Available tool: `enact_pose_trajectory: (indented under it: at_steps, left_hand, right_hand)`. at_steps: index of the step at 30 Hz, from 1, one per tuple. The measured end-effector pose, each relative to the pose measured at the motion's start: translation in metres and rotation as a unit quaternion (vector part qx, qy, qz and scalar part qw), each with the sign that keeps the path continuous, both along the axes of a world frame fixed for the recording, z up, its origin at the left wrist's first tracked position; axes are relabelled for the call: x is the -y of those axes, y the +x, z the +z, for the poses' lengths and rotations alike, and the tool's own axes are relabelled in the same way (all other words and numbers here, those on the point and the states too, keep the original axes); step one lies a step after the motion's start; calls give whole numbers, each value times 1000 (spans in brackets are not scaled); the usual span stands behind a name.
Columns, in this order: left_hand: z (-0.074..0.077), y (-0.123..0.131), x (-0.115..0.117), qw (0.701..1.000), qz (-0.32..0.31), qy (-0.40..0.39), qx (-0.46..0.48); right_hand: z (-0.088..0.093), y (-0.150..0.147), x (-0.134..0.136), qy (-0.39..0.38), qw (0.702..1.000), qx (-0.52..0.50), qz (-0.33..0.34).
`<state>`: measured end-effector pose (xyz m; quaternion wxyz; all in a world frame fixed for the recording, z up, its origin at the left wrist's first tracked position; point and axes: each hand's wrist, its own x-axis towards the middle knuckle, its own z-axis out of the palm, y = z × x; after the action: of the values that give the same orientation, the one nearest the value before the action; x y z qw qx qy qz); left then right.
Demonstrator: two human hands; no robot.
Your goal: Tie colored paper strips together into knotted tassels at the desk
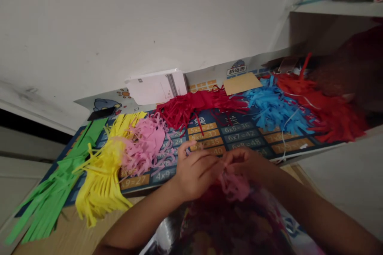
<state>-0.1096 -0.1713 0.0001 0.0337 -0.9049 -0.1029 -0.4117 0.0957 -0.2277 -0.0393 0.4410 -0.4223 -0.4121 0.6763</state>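
Close to my body, my left hand (196, 171) and my right hand (243, 162) meet with fingers closed on a piece of pink fringed paper (236, 186). Its strips hang below my fingers, and a bit of pink also shows between the fingers of my left hand. The exact pinch point is partly hidden. Beyond my left hand lies a pink paper tassel bunch (146, 141). Left of that are a yellow fringed bunch (100, 185) and green fringed paper (64, 179). A dark red bunch (191, 105) lies farther back, with blue (277, 107) and red (326, 107) bunches to the right.
A multiplication-table sheet (239, 137) covers the table against the wall. White papers (157, 87), a yellow card (241, 83) and a dark flat object (102, 114) lie at the back. White string (286, 127) trails at right, beneath a shelf (338, 7). A dark blurred shape (356, 63) fills the right edge.
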Motion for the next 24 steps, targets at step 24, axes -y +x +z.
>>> enact_pose_trajectory:
  at_steps: [24]
  left_hand:
    - [-52, 40, 12, 924, 69, -329, 180]
  right_hand:
    - [-12, -20, -6, 143, 960, 78, -225]
